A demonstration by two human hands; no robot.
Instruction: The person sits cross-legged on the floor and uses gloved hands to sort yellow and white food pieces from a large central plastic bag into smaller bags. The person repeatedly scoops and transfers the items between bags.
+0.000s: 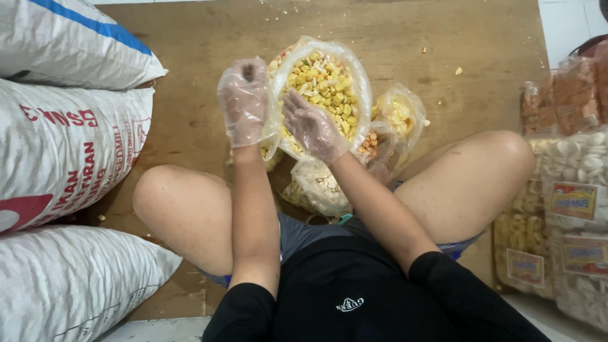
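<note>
I sit cross-legged on a wooden floor (190, 76). A large clear plastic bag (354, 69) full of mixed yellow, green and white snack pieces stands in front of me. My left hand (244, 101), in a thin clear plastic glove, holds the bag's left rim. My right hand (311, 126), gloved the same way, reaches inside the bag among the snacks. Whether it holds any pieces I cannot tell. Smaller clear bags of snacks (396, 114) lie beside and below the big bag, one with pale pieces (316, 187) near my lap.
Three big white woven sacks (63, 145) are stacked along the left. Packed clear bags of crackers with labels (570, 209) pile up at the right. Crumbs (458, 70) are scattered on the wood beyond the bag.
</note>
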